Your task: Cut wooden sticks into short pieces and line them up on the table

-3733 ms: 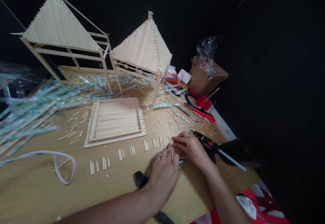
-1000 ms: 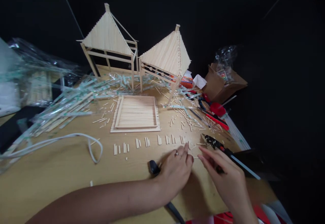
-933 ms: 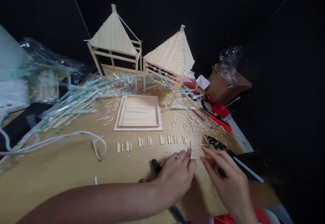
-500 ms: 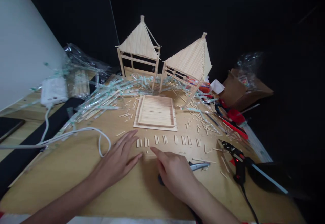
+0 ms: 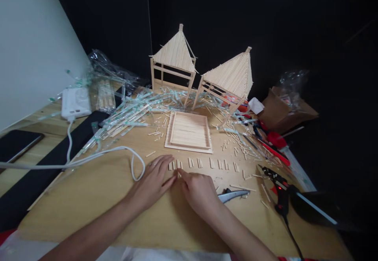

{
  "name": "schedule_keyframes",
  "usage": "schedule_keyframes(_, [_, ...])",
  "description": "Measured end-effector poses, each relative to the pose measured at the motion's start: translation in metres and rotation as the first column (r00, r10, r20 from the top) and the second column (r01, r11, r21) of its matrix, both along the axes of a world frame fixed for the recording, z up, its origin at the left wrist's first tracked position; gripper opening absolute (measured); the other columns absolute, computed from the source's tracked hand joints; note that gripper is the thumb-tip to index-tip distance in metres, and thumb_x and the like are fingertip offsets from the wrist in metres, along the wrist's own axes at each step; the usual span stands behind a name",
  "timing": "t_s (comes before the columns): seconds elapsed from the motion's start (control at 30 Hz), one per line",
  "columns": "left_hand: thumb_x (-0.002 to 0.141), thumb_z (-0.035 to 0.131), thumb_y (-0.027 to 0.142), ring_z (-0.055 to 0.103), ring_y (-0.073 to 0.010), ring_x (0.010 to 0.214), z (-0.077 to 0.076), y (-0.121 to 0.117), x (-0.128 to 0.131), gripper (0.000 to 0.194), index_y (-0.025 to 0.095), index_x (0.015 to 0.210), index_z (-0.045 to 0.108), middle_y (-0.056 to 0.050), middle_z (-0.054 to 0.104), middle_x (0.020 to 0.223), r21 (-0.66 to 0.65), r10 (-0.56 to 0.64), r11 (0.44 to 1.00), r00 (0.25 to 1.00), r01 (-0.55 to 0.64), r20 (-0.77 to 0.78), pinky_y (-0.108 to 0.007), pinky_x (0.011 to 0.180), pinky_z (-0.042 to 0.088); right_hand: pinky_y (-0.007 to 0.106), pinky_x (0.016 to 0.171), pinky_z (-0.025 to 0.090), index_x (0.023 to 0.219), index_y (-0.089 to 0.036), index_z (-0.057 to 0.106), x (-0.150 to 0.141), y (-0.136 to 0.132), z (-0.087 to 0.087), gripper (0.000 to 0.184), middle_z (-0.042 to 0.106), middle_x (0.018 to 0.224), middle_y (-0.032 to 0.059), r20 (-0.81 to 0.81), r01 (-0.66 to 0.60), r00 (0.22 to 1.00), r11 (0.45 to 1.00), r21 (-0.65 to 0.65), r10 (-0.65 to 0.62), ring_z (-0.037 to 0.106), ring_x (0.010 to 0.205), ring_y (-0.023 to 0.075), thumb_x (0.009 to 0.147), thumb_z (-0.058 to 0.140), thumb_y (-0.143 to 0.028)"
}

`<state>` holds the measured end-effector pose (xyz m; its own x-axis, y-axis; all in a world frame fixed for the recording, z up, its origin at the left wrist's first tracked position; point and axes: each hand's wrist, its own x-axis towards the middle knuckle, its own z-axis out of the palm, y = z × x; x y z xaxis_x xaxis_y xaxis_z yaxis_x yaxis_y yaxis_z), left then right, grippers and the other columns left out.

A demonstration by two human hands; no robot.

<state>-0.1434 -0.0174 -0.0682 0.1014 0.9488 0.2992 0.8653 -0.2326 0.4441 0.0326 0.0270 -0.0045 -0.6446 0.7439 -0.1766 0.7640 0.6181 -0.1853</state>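
Observation:
A row of short wooden stick pieces (image 5: 200,163), in small upright-lying groups, runs across the table below a square wooden tray-like base (image 5: 190,129) made of sticks. My left hand (image 5: 155,180) lies palm down at the row's left end, fingers stretched and holding nothing; its fingertips are beside the leftmost pieces. From the right, my right hand (image 5: 201,190) points its index finger at the second group from the left, seemingly touching it. Its other fingers curl under, partly hidden. Just beyond that hand lies a hand tool with blue-grey handles (image 5: 236,195), partly covered.
Two stick-built pavilions with pointed roofs (image 5: 175,52) stand at the back. A hot glue gun (image 5: 279,190) with a red light lies right. Taped stick bundles (image 5: 126,115), a white cable (image 5: 103,152), a power bank (image 5: 76,102), a phone (image 5: 19,144) and a cardboard box (image 5: 274,109) surround the work area.
The camera view has shifted, so the table's things appear farther right. My hands have drawn closer together, and my right index fingertip has come up to the second stick group.

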Motion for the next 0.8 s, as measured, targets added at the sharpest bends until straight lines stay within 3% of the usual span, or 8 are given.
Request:
schedule_keyframes(0.17, [0.087,0.048,0.035,0.047,-0.0248,0.119,0.002,0.001,0.002,0.044,0.019,0.127,0.040,-0.011,0.053,0.126,0.017,-0.002,1.000,1.000,0.002,0.002,-0.043,0.099,0.041,0.023,0.058,0.038,0.127,-0.027,0.050,0.012,0.005,-0.003,0.045,0.072,0.087,0.0031,0.014,0.106,0.994,0.992,0.074,-0.107,0.066,0.071,0.0167,0.084,0.043,-0.017])
schedule_keyframes(0.43, [0.088,0.046,0.037,0.043,-0.0253,0.122,-0.002,0.001,0.000,0.045,0.019,0.128,0.039,-0.011,0.050,0.130,-0.014,-0.007,1.000,0.999,0.007,-0.033,-0.044,0.101,0.038,0.023,0.062,0.041,0.127,-0.028,0.051,0.027,0.009,0.001,0.045,0.072,0.091,0.0037,0.082,0.226,0.970,0.972,0.066,-0.231,0.067,0.076,0.0167,0.084,0.043,-0.018])
schedule_keyframes(0.63, [0.088,0.047,0.034,0.045,-0.0250,0.121,-0.003,0.002,0.000,0.043,0.019,0.127,0.040,-0.011,0.051,0.129,-0.007,-0.001,1.000,0.999,0.001,-0.049,-0.044,0.101,0.038,0.023,0.060,0.040,0.125,-0.030,0.053,0.043,0.011,-0.008,0.044,0.073,0.085,0.0028,0.047,0.247,0.966,0.964,0.102,-0.252,0.067,0.073,0.0179,0.083,0.044,-0.019])
schedule_keyframes(0.8, [0.087,0.047,0.035,0.046,-0.0250,0.121,-0.003,0.002,0.000,0.043,0.019,0.127,0.040,-0.010,0.051,0.129,-0.008,0.004,1.000,0.999,-0.005,-0.051,-0.044,0.101,0.038,0.022,0.061,0.041,0.125,-0.029,0.053,0.051,0.010,-0.004,0.044,0.073,0.088,0.0037,0.048,0.291,0.954,0.951,0.106,-0.297,0.067,0.076,0.0159,0.085,0.042,-0.018])
